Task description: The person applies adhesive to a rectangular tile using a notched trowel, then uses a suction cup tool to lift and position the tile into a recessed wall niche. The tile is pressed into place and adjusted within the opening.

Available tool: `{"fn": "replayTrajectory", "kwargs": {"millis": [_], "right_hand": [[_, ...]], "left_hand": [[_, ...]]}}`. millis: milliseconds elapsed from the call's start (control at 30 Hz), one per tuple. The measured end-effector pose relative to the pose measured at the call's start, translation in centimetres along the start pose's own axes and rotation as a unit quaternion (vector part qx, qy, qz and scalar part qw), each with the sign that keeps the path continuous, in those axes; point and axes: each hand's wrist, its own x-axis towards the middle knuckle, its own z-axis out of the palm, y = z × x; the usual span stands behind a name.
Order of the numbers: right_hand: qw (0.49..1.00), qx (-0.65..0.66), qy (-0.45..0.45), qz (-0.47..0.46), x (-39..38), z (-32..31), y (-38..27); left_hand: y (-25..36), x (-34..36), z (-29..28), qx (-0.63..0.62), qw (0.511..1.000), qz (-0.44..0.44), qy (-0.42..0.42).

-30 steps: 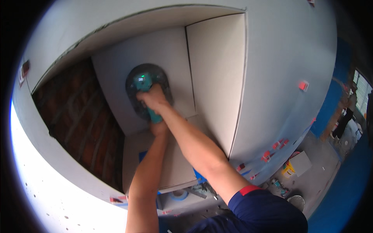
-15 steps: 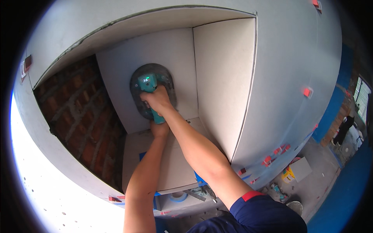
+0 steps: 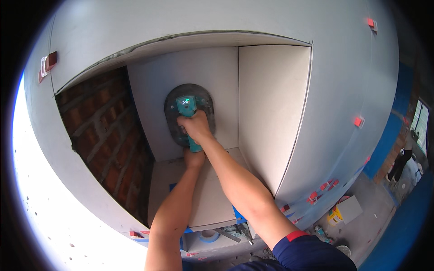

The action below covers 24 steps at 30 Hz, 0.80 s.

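A teal cordless tile vibrator [image 3: 186, 105] with a lit display and a dark oval suction pad [image 3: 175, 128] stands against the pale back panel [image 3: 227, 86] of a square wall niche. Wrapped around its handle, the fingers of my right hand [image 3: 197, 126] are closed. My left hand [image 3: 194, 158] is beneath, at the tool's lower end, and seems to hold it there; its fingers are hidden behind the tool. Both arms reach in over the niche's bottom panel [image 3: 212, 198]. The pad appears flat on the back panel.
Bare brick [image 3: 104, 135] shows on the niche's left, a pale side panel [image 3: 273, 108] on its right. Red tile-levelling clips [image 3: 359, 122] stick out of the surrounding grey slabs. Below lie a blue tape roll [image 3: 208, 236] and hand tools. A yellow bucket [image 3: 334, 217] stands lower right.
My view has shifted, so niche, tool and arms appear lower and farther right. Both hands keep their places on the tile vibrator, which stays against the back panel.
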Motion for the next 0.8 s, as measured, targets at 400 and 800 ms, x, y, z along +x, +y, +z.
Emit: {"fn": "replayTrajectory", "kwargs": {"millis": [400,800], "right_hand": [[0.996,-0.055,0.056,-0.053,0.1,0.8,1.4],[0.986,-0.095,0.097,-0.101,0.1,0.6,1.9]], "left_hand": [[-0.9,0.6,-0.1,0.021,1.0,0.018,0.0],[-2.4,1.2,1.0,0.024,0.997,0.069,-0.005]]}}
